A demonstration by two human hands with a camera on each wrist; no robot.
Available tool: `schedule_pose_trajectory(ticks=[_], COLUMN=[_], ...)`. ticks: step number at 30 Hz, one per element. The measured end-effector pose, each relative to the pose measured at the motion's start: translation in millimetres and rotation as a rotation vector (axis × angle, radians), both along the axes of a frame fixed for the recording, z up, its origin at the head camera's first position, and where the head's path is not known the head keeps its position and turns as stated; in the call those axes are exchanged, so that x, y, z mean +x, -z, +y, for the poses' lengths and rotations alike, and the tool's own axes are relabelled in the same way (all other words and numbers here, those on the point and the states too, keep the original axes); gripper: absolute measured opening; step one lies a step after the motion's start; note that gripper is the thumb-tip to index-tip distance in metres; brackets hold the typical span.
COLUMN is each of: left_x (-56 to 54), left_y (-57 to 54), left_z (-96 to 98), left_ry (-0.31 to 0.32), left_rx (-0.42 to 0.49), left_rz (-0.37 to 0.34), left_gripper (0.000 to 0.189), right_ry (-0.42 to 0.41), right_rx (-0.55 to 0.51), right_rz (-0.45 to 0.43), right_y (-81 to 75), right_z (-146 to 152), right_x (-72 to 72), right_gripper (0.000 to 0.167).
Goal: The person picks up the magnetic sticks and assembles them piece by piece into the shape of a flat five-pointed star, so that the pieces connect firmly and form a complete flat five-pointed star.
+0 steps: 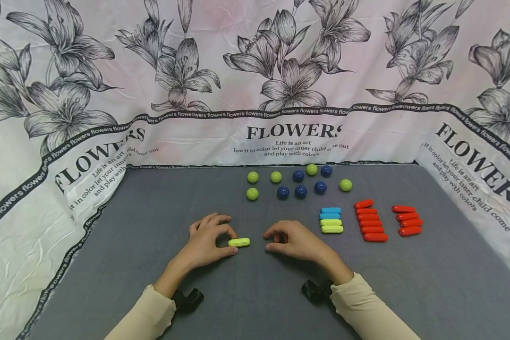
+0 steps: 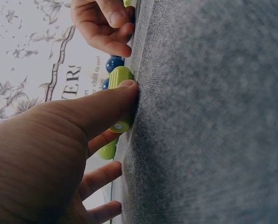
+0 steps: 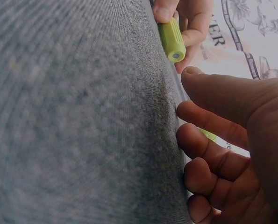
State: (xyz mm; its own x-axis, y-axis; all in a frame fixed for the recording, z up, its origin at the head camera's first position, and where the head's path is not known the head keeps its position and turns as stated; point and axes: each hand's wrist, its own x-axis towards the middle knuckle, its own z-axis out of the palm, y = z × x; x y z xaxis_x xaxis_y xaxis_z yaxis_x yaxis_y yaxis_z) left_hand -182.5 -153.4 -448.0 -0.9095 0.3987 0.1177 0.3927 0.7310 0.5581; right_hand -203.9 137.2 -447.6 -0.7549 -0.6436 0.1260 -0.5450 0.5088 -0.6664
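My left hand pinches one end of a short yellow-green ribbed building stick between thumb and index finger. The stick lies crosswise at the grey tabletop, and a small metal disc shows in its end in both wrist views. In the left wrist view the thumb covers part of the stick. To the right of the stick's free end, my right hand hovers low with loosely bent fingers and holds nothing. A gap separates its fingertips from the stick.
Behind the hands lie several green balls and dark blue balls. Right of them are blue sticks, yellow-green sticks and two columns of red sticks. A flowered cloth borders the table.
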Motion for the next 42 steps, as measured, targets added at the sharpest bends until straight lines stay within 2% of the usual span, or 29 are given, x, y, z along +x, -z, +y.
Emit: schedule_pose_trajectory(ticks=[24, 28, 35, 38, 42], left_x=[-0.4, -0.4, -0.5, -0.5, -0.9], left_y=[0.9, 0.6, -1.3, -1.6, -1.3], left_z=[0.0, 0.7, 1.4, 1.2, 0.2], left_ry=[-0.008, -0.004, 0.004, -0.001, 0.000], left_rx=[-0.023, -0.033, -0.055, -0.062, -0.075], left_rz=[0.008, 0.013, -0.004, -0.004, -0.003], left_gripper=[0.022, 0.023, 0.023, 0.023, 0.022], right_ry=[-0.003, 0.032, 0.229, 0.272, 0.291], right_rx=[0.005, -0.032, -0.181, -0.215, -0.186], right_rz=[-0.006, -0.001, 0.009, -0.007, 0.007], right_y=[0.0, -0.6, 2.7, 2.7, 3.5], right_z=[0.3, 1.8, 1.2, -5.0, -20.1], right_x=[0.2, -2.5, -20.9, -34.6, -53.6], right_gripper=[0.025, 0.027, 0.046, 0.053, 0.060])
